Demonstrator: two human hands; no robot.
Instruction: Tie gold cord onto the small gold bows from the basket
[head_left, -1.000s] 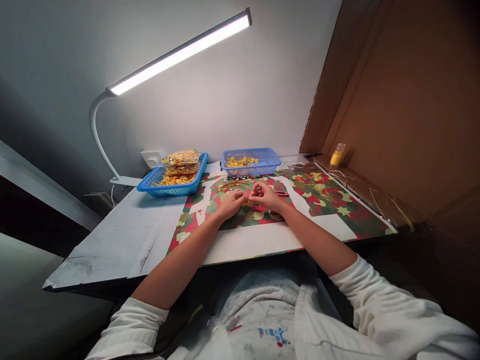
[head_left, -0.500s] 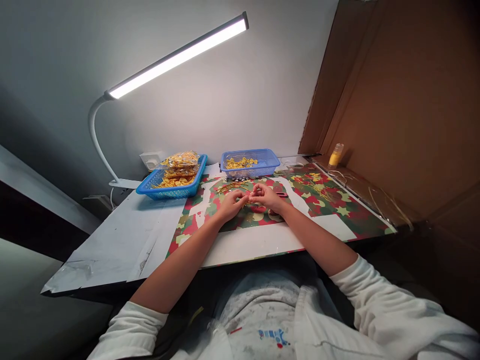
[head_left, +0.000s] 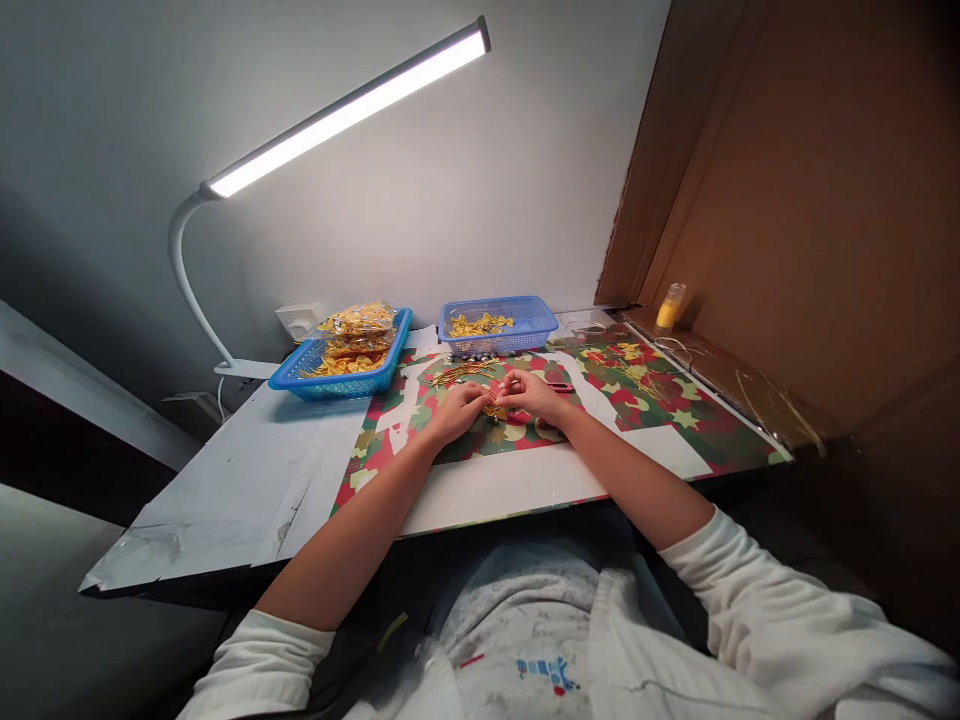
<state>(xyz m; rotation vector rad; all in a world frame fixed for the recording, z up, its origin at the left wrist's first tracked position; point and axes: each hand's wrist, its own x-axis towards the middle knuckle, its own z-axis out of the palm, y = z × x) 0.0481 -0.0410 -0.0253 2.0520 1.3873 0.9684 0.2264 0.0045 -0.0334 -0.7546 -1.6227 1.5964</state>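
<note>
My left hand (head_left: 460, 408) and my right hand (head_left: 529, 393) meet over the camouflage-patterned sheet (head_left: 517, 437), fingertips pinched close together. Between and just below them hangs a small yellow bow (head_left: 493, 411), with a tiny dark bead or bell at its lower edge. Both hands seem to grip the bow or a thin cord on it; the exact hold is too small to tell. Behind my left hand lies a bunch of gold cords (head_left: 459, 373). A red-handled tool (head_left: 561, 387) lies beyond my right hand, partly hidden by it.
A blue basket (head_left: 337, 388) with bagged and loose yellow bows stands back left. Another blue basket (head_left: 536, 340) holds more bows, with several small silvery bells before it. Yellow cords (head_left: 634, 370) lie right. A yellow-filled bottle (head_left: 670, 308) stands by the cardboard; a lamp (head_left: 352, 110) shines above.
The yellow bow, mostly hidden by the fingers before, now shows below my fingertips. My hands have shifted only slightly and stay close together.
</note>
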